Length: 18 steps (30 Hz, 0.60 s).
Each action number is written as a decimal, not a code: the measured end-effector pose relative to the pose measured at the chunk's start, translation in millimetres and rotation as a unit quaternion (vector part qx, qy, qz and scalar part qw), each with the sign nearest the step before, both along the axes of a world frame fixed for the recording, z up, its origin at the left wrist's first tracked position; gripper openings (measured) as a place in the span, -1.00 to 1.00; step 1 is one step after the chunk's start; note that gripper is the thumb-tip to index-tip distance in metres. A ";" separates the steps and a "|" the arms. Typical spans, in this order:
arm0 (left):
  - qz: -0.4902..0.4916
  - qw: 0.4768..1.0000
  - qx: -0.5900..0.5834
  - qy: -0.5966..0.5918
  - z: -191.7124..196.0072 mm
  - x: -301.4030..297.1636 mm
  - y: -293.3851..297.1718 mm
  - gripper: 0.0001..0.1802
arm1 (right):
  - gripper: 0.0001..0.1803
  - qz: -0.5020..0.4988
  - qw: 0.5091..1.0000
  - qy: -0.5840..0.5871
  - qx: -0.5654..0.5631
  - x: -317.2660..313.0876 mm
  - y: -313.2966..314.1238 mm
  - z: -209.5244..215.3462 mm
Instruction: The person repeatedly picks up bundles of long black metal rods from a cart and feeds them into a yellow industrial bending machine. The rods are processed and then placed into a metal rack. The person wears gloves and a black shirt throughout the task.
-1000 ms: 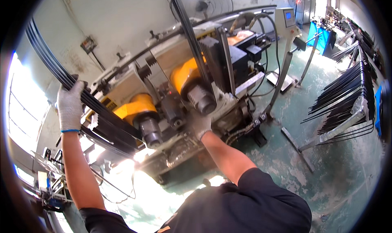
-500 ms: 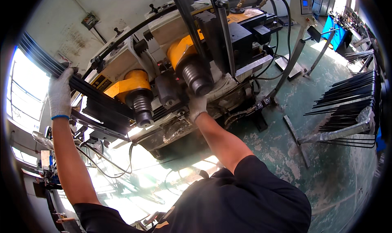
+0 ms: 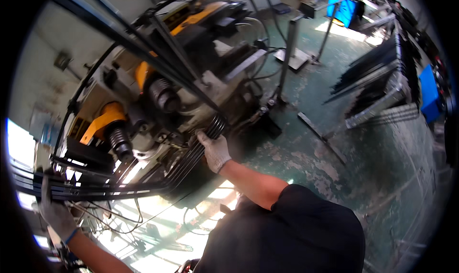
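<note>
Head view: pale fabric-gloved hands [image 3: 216,153] hold smooth, bent black rods [image 3: 180,169].

Blue container [image 3: 340,7], upper right; green floor [image 3: 306,160], patchily worn; bright window [image 3: 21,141], far left.

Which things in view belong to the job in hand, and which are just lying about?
In hand:
- bent rods, held by left hand and right hand
- machine beside them, probably

Apparently just about:
- rack at right
- blue panel
- wall box
</note>
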State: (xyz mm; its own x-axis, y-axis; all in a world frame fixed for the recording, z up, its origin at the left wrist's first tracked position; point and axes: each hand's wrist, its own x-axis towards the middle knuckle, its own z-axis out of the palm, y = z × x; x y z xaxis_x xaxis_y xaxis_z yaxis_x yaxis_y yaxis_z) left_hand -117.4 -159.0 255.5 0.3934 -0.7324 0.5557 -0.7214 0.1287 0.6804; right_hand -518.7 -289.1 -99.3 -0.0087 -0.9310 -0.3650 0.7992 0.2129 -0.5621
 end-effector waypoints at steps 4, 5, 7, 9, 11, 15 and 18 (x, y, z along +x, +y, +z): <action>-0.088 0.955 -0.046 0.279 -72.9 -19.2 53.0 -0.56 | -0.86 -0.085 0.987 0.134 0.008 -140.7 66.4 -24.8; -0.070 0.926 -0.060 0.367 -93.6 -26.7 62.2 -0.57 | -0.82 -0.122 0.981 0.152 0.014 -181.0 80.9 -26.4; -0.118 0.877 -0.029 0.465 -165.5 -56.8 59.0 -0.61 | -0.76 -0.193 0.944 0.269 -0.004 -263.4 112.8 -21.5; -0.141 0.818 -0.007 0.557 -234.7 -103.4 68.1 -0.66 | -0.70 -0.282 0.899 0.334 -0.015 -338.5 142.0 -7.9; -0.130 0.829 0.079 0.538 -317.2 -178.6 73.3 -0.75 | -0.71 -0.316 0.828 0.464 0.008 -416.8 167.5 11.1; -0.268 0.712 0.199 0.617 -430.6 -343.9 89.8 -0.73 | -0.54 -0.383 0.709 0.590 0.045 -562.9 196.3 49.6; -0.145 0.478 0.241 0.832 -468.1 -456.5 94.1 -0.83 | -0.68 -0.381 0.628 0.678 -0.012 -661.2 203.5 79.4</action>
